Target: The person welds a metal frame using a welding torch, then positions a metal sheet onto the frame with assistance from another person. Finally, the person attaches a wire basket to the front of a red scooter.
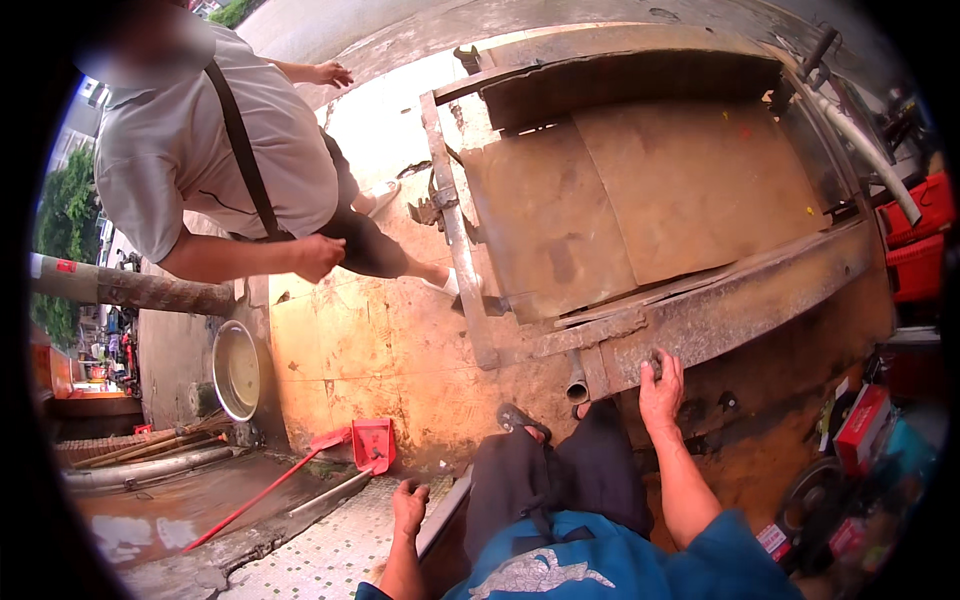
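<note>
Rusty cart bed (740, 300) – plywood sheets (640, 195)

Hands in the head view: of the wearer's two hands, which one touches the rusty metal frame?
The right hand. Its fingers press on the lower rail of the rusty frame, while the left hand rests lower down on a metal edge beside the tiled floor.

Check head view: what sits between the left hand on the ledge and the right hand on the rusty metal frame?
The person's own legs in dark trousers and a sandalled foot lie between left hand and right hand on the rusty metal frame.

Rusty rough metal frame (740, 300)
</note>
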`<state>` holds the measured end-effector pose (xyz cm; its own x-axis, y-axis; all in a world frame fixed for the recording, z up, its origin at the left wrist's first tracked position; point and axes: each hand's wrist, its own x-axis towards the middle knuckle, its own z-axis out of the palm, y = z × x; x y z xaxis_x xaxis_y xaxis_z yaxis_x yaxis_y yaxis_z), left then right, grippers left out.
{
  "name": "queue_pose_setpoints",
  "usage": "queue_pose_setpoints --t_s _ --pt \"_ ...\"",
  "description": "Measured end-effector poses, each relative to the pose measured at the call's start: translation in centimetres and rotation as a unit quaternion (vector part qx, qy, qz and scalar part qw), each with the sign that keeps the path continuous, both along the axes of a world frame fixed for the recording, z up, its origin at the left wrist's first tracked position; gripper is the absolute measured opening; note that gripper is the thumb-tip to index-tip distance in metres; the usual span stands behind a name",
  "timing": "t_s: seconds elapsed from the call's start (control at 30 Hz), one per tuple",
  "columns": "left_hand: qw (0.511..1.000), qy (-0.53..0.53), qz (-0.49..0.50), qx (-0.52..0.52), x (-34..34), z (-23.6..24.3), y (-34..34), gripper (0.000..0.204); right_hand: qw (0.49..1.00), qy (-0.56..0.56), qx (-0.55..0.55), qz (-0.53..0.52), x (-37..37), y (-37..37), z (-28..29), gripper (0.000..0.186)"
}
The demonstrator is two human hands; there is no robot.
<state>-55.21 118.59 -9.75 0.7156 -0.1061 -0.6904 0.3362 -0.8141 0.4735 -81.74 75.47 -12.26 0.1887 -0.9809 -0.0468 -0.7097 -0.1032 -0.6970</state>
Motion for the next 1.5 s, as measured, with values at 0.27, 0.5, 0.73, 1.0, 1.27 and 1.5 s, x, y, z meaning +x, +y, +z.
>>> queue_pose_setpoints --t_s 0.27,0.5,0.73,1.0,1.27,1.5 --pt "0.997 0.023 -0.070 0.029 -5.1 -1.6 -5.0 0.045 0.982 0.097 -0.122 0.108 8.0 -11.0 -5.7 0.043" --pt "0.998 -0.011 -0.039 -0.048 -6.0 3.0 -16.6 0.034 0.989 0.117 -0.071 0.061 9.0 -12.1 -6.7 0.043" --pt "0.963 0.052 -0.126 -0.231 -3.8 6.3 -35.0 0.026 0.985 0.157 -0.024 0.073 9.8 -12.3 -6.9 0.039" --pt "0.951 0.173 -0.027 -0.256 -4.4 1.6 -39.5 0.038 0.982 0.161 -0.046 0.091 10.3 -12.3 -7.1 0.031" --pt "0.992 0.093 0.052 -0.064 2.4 -14.2 -48.9 0.054 0.980 0.174 -0.045 0.090 10.5 -12.4 -7.1 0.024" --pt "0.957 0.166 0.158 0.176 3.8 -24.8 -45.1 0.062 0.976 0.187 -0.041 0.105 10.6 -12.4 -7.0 0.025"
